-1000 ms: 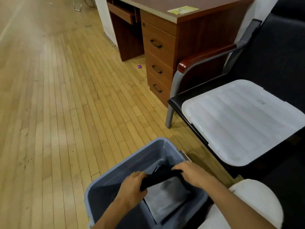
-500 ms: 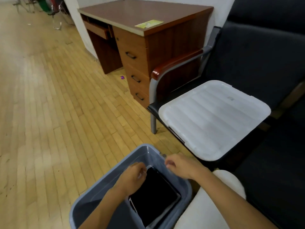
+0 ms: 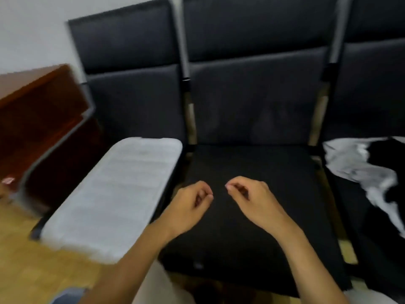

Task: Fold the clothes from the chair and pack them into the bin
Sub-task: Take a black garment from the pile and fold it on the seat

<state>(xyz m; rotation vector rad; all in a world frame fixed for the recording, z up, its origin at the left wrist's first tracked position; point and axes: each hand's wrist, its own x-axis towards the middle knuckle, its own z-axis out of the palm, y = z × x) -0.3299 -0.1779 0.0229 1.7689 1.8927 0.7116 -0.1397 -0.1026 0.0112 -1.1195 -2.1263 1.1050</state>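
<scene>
My left hand (image 3: 190, 207) and my right hand (image 3: 252, 198) hover side by side over the black seat of the middle chair (image 3: 252, 244). Both have loosely curled fingers and hold nothing. A crumpled pile of white-grey and black clothes (image 3: 361, 170) lies on the chair seat to the right, apart from both hands. Only a grey-blue corner of the bin (image 3: 65, 296) shows at the bottom left, beside my left forearm; its inside is out of view. The picture is blurred by motion.
A white plastic lid (image 3: 114, 194) lies on the left chair seat. A brown wooden desk (image 3: 39, 119) stands left of the chairs, beyond a metal armrest. Wooden floor shows at the lower left. The dark chair backs stand along a white wall.
My hands have let go of the folded dark garment and risen out of the bin. The view has swung right and up, from the bin to the row of chairs.
</scene>
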